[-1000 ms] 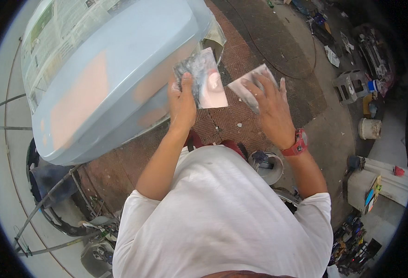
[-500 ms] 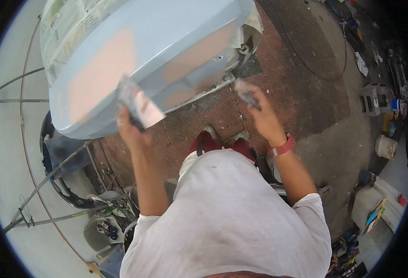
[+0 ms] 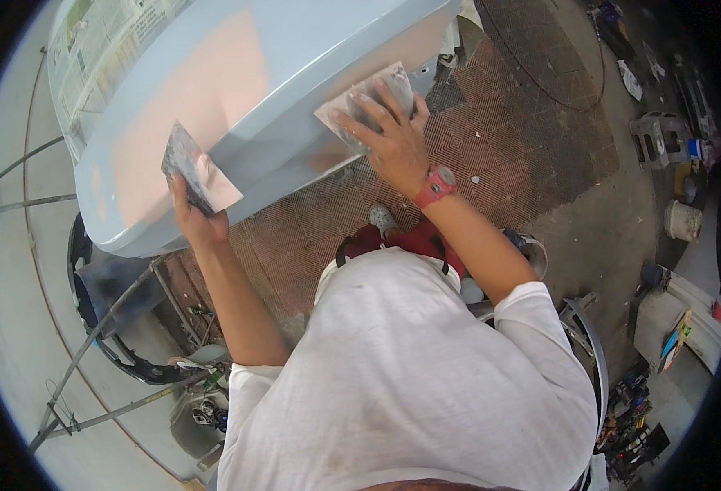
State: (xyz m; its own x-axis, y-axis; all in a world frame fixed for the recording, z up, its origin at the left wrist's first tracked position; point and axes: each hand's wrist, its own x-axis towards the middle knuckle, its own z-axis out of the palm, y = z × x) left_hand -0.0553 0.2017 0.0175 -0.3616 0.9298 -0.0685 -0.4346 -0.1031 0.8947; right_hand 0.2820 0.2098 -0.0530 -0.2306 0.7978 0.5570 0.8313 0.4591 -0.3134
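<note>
A flat, smeared grey plate (image 3: 184, 157) with pink putty on it is gripped at its lower edge by my left hand (image 3: 195, 218), in front of the light blue-grey car body panel (image 3: 311, 49). My right hand (image 3: 395, 149) spreads its fingers over a thin, putty-smeared spreader (image 3: 401, 77), pressing it against the panel's lower face. The spreader and fingers hide part of the pink patch there. A larger pink putty patch (image 3: 213, 78) covers the panel's upper left.
Newspaper masking (image 3: 115, 57) covers the area above the panel. Metal bars (image 3: 98, 315) and a dark bumper-like part (image 3: 78, 270) stand at left. Textured reddish matting (image 3: 507, 123) lies underfoot. A grey crate (image 3: 659, 141), a white bucket (image 3: 682, 221) and a black hose (image 3: 540, 94) are at right.
My right hand has moved up and left, bringing the spreader from mid-air onto the panel's lower face. My left hand has shifted slightly left with the plate.
</note>
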